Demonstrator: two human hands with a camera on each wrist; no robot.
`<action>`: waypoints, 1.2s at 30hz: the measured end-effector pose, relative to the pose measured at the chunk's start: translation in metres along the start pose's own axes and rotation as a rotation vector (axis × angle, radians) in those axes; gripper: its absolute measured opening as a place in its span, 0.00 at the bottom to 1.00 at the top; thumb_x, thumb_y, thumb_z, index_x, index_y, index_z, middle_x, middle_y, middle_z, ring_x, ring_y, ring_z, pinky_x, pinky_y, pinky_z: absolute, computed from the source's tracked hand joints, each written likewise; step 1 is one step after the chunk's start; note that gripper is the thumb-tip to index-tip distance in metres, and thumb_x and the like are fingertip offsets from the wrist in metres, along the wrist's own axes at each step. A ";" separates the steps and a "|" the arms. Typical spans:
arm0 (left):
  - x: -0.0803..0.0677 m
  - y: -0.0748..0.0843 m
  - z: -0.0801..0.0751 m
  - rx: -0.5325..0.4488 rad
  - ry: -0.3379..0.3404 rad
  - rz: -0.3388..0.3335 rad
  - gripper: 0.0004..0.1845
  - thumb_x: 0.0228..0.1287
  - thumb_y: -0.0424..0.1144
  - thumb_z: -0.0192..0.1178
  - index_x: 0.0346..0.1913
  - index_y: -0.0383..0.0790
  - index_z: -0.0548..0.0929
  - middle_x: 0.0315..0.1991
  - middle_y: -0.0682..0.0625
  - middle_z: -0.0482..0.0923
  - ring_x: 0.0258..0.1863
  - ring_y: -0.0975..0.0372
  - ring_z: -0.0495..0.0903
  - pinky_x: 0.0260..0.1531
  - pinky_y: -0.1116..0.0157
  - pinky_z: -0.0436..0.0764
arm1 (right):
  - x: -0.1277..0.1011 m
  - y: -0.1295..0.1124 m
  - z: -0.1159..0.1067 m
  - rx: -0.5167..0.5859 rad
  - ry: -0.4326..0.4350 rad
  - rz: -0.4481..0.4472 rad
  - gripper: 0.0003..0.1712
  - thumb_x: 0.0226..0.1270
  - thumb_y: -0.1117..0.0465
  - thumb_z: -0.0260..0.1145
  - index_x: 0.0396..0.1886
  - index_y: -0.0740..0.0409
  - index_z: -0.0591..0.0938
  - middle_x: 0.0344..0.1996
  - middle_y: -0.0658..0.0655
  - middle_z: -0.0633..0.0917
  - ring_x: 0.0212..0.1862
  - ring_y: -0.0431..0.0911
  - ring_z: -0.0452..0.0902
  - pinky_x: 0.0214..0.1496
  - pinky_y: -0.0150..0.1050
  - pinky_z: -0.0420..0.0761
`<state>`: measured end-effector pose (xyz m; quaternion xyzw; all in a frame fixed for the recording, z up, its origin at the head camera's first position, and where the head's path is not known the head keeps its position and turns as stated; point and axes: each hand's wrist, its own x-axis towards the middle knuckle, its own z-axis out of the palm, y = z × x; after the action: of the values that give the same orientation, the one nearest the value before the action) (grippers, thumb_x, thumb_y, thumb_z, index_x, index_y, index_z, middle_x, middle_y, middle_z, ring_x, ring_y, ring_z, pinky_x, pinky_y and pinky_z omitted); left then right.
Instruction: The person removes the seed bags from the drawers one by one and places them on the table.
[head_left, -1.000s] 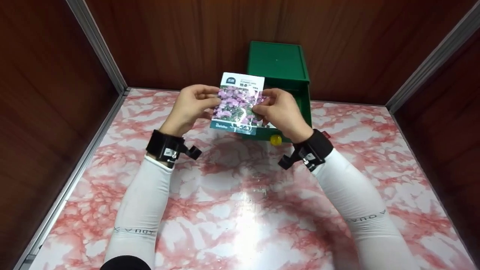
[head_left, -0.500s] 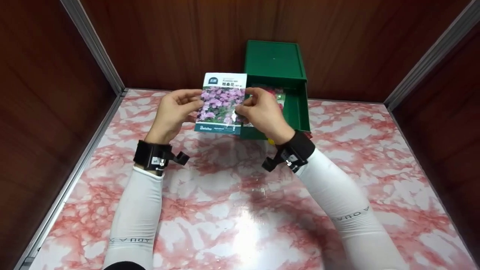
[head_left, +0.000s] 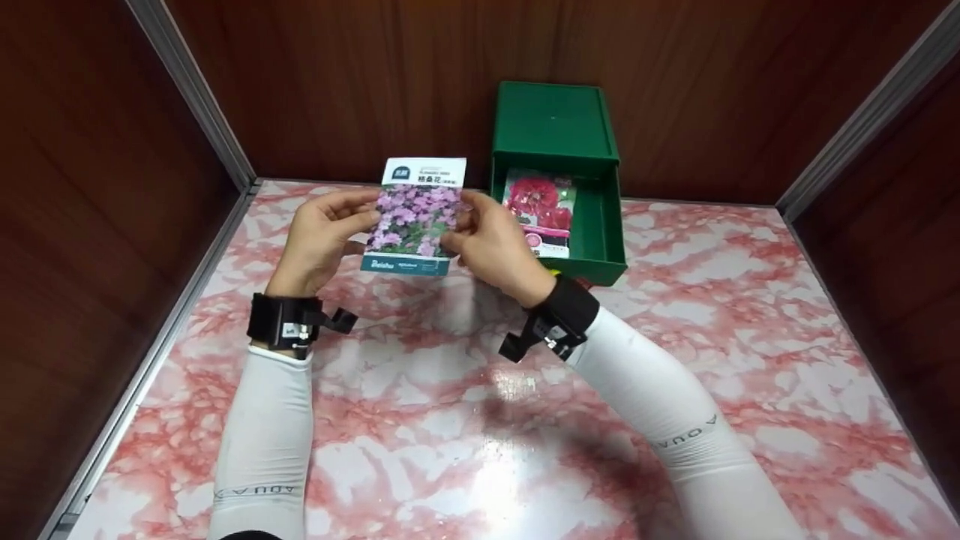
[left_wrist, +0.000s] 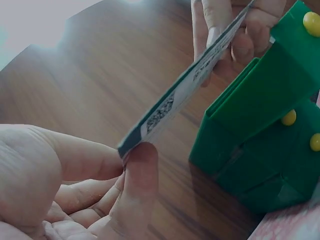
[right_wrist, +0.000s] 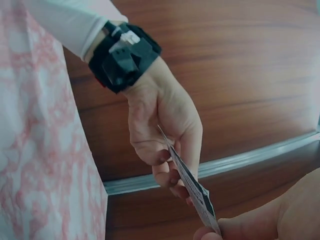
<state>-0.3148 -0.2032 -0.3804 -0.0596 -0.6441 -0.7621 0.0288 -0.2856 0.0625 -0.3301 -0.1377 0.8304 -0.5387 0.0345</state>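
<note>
A flower seed packet point(head_left: 416, 217) with pink-purple blossoms on its front is held up between both hands, left of the green drawer box point(head_left: 555, 124). My left hand point(head_left: 319, 236) pinches its left edge between thumb and fingers. On the opposite edge, my right hand point(head_left: 499, 244) pinches it the same way. The left wrist view shows the packet point(left_wrist: 180, 90) nearly edge-on, with a printed code on its back. Inside the pulled-out drawer point(head_left: 600, 217) lies another packet point(head_left: 538, 206) with a red-pink flower.
The box stands near the back wooden wall point(head_left: 360, 82) on a pink-and-white marbled tabletop point(head_left: 420, 420). Yellow knobs point(left_wrist: 288, 117) stick out from the box fronts. Wooden side walls with metal strips point(head_left: 202, 97) border the table.
Both hands have carried the seed packet to the left, away from in front of the box. The drawer and the red-flower packet in it have come into view.
</note>
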 end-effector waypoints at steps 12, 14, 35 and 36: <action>-0.007 -0.004 -0.021 -0.022 0.009 -0.017 0.23 0.74 0.25 0.71 0.68 0.23 0.83 0.43 0.46 0.87 0.37 0.62 0.87 0.29 0.65 0.90 | 0.001 -0.004 0.022 -0.162 -0.007 -0.070 0.43 0.76 0.66 0.72 0.84 0.72 0.65 0.46 0.59 0.84 0.46 0.47 0.78 0.59 0.43 0.80; -0.008 -0.006 -0.026 -0.028 0.006 -0.024 0.23 0.73 0.24 0.72 0.68 0.22 0.83 0.43 0.46 0.87 0.37 0.61 0.87 0.30 0.64 0.91 | 0.000 -0.003 0.027 -0.163 -0.010 -0.072 0.45 0.76 0.66 0.73 0.85 0.71 0.64 0.45 0.59 0.83 0.45 0.47 0.77 0.58 0.42 0.80; -0.004 -0.067 -0.057 0.192 -0.007 -0.101 0.23 0.77 0.27 0.70 0.69 0.22 0.83 0.42 0.52 0.90 0.44 0.63 0.89 0.48 0.66 0.90 | 0.005 0.070 0.084 -0.135 -0.065 -0.014 0.47 0.82 0.67 0.66 0.90 0.69 0.51 0.34 0.52 0.78 0.35 0.43 0.74 0.42 0.40 0.75; -0.003 -0.071 -0.056 0.203 -0.010 -0.095 0.22 0.76 0.27 0.70 0.69 0.22 0.83 0.42 0.51 0.90 0.45 0.63 0.89 0.50 0.66 0.89 | 0.005 0.075 0.085 -0.137 -0.072 -0.011 0.48 0.83 0.67 0.66 0.90 0.69 0.50 0.33 0.52 0.78 0.34 0.44 0.74 0.41 0.40 0.74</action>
<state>-0.3237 -0.2467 -0.4599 -0.0298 -0.7203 -0.6931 -0.0047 -0.2877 0.0147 -0.4328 -0.1636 0.8629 -0.4753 0.0518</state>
